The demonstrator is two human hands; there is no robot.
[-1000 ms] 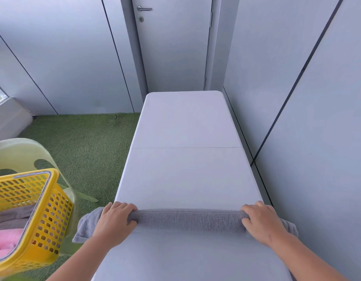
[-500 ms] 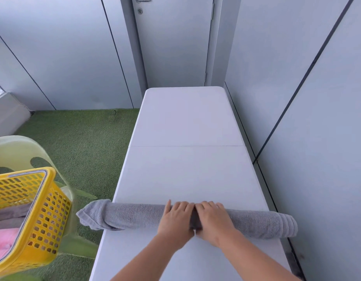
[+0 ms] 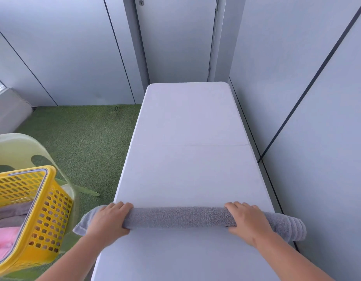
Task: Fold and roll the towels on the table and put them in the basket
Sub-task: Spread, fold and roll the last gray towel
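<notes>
Enclosed balcony or utility nook of a home: grey panelled walls (image 3: 64,47), a door (image 3: 175,37) at top centre, artificial turf (image 3: 84,142) at left, a white table (image 3: 187,118) at centre, a yellow basket (image 3: 52,209) at lower left.

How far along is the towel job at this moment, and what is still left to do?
Done: the yellow basket already holds a grey towel and a pink towel. In hand: the grey roll lies across the table, overhanging both side edges; the left hand and right hand grip it near its ends. Left: put this roll into the basket. No other towel shows on the table.
</notes>
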